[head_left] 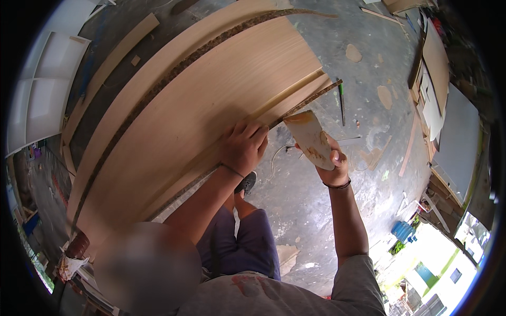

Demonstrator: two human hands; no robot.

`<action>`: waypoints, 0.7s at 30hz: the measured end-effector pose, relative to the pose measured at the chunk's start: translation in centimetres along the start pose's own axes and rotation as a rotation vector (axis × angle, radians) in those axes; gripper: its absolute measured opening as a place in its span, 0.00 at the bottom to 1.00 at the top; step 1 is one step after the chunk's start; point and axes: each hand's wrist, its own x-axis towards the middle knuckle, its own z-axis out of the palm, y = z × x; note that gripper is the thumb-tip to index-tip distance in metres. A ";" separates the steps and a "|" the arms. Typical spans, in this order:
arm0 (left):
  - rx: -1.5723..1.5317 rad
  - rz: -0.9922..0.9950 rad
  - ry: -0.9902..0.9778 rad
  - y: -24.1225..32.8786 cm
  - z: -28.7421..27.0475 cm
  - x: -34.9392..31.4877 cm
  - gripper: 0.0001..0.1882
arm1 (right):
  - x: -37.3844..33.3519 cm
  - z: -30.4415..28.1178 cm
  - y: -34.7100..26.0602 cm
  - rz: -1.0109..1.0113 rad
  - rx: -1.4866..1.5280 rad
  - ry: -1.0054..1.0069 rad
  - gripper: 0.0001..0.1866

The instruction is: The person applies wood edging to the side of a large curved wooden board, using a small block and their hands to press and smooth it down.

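Observation:
A large light wood-grain panel (211,89) stretches across the left and middle. My left hand (245,145) lies on it beside its near edge, fingers partly bent and resting on the surface. My right hand (338,162) is closed around a flat off-white scraper-like piece (311,138) with yellow-brown stains, held just off the panel's near right corner. A thin brown mottled strip (311,99) runs along the near edge, passing close to the piece. Another dark mottled strip (158,84) lies lengthwise over the panel, its far end sticking out past it.
On the grey, stained floor (369,200) are a green-handled tool (341,102) and scattered scraps. Boards (435,79) lean at the right. White shelving (50,79) and a long wooden strip (113,55) are at the left. A blue water jug (403,230) stands at the lower right.

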 end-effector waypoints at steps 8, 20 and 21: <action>-0.014 0.024 0.021 -0.6 -0.8 -0.7 0.09 | 0.6 0.1 0.5 -0.038 -0.071 -0.022 0.55; 0.067 -0.067 0.095 -3.0 -5.1 -8.2 0.09 | 0.5 2.2 -0.7 -0.113 -0.244 -0.053 0.49; 0.071 -0.071 0.091 -3.0 -5.1 -8.3 0.09 | 0.4 2.3 -0.7 -0.110 -0.259 -0.059 0.49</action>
